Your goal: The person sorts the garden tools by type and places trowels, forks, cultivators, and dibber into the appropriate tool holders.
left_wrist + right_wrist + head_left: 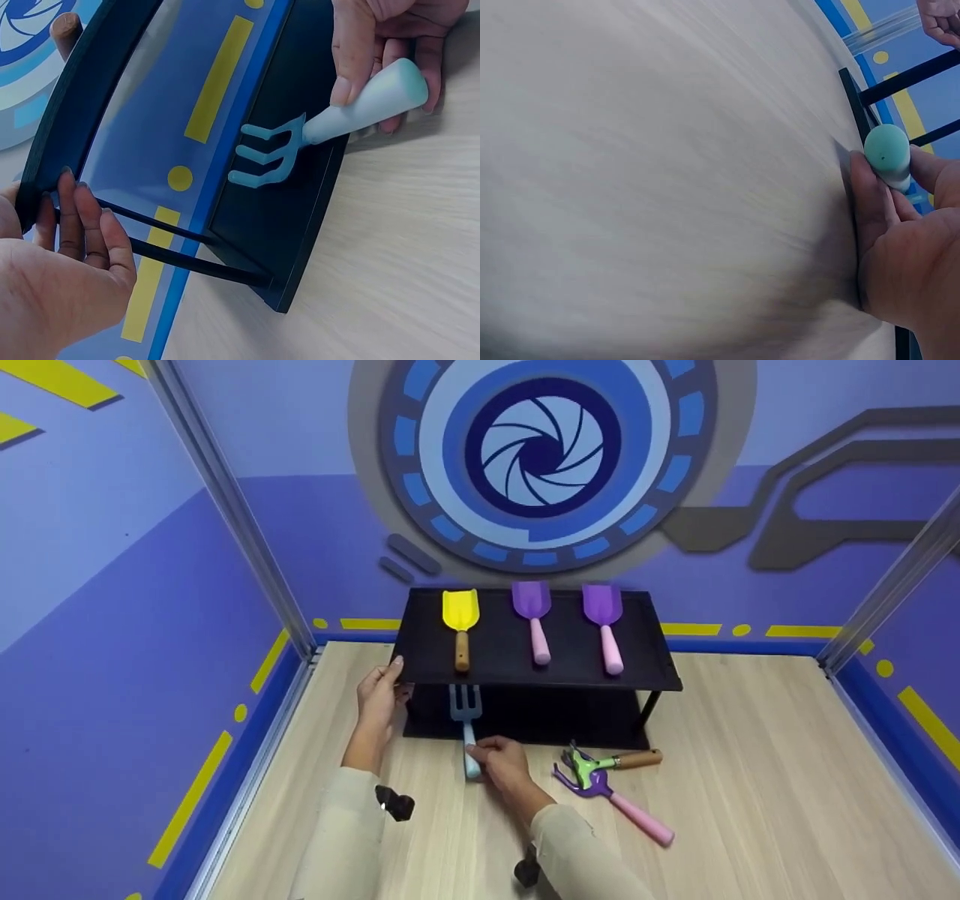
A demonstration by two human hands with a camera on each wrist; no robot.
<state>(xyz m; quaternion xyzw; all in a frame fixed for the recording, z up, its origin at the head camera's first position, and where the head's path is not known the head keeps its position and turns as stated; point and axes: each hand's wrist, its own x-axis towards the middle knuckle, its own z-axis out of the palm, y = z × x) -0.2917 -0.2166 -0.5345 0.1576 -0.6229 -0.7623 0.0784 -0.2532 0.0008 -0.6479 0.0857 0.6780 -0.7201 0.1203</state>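
A light-blue hand fork (469,735) with a pale handle points its three tines towards the lower tier of a two-tier black shelf (555,679). My right hand (504,761) pinches its handle between thumb and fingers. In the left wrist view, the tines (259,157) overlap the lower board (300,225). My left hand (379,697) grips the left end of the upper tier, thumb on top and fingers underneath. On that tier lie a yellow scoop (460,611) with a wooden handle and two purple scoops (532,600) with pink handles.
Right of my right hand, a green hand tool (589,765) with a wooden handle lies across a purple rake (598,784) with a pink handle. Both are on the wooden tabletop (757,780). Blue printed panels (300,532) stand behind and at the sides.
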